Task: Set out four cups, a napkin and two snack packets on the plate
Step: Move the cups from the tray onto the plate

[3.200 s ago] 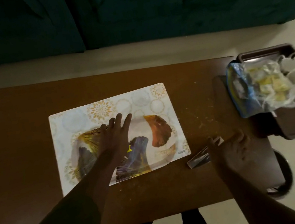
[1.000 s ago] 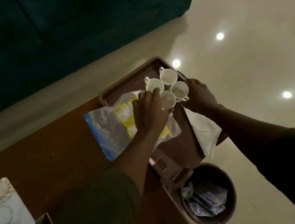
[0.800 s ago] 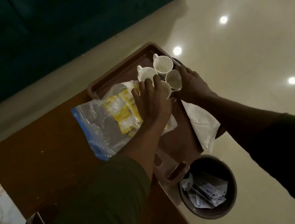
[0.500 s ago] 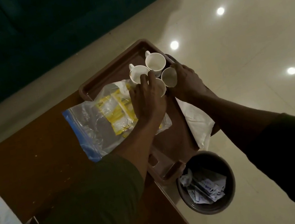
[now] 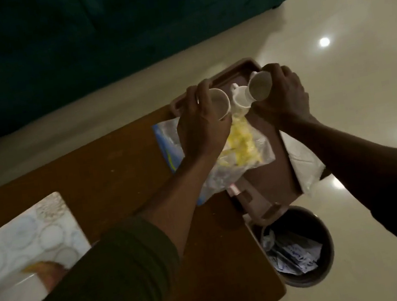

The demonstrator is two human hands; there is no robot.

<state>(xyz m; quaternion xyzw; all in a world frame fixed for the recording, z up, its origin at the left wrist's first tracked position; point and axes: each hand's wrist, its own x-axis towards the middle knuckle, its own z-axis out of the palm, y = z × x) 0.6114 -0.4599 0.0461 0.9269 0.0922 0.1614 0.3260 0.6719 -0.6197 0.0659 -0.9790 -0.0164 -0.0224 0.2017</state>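
Note:
My left hand (image 5: pixel 199 124) grips a small white cup (image 5: pixel 220 103), lifted and tipped above the brown tray (image 5: pixel 271 182). My right hand (image 5: pixel 281 95) grips a second white cup (image 5: pixel 260 85), also tipped on its side. Between them a third white cup (image 5: pixel 238 96) stands on the tray; a fourth is hidden. A clear plastic bag of yellow snack packets (image 5: pixel 240 148) lies across the tray's left edge. A white napkin (image 5: pixel 304 161) hangs over the tray's right side. The patterned rectangular plate (image 5: pixel 21 245) lies at the lower left, partly behind my left sleeve.
The brown table (image 5: pixel 106 173) ends just past the tray. A dark waste bin (image 5: pixel 295 247) with paper scraps stands on the pale floor below the tray's corner. A dark teal sofa (image 5: pixel 94 36) runs behind the table.
Both hands have closed on a cup each and lifted them off the tray, tipping them. My view has swung back left, so more of the plate shows.

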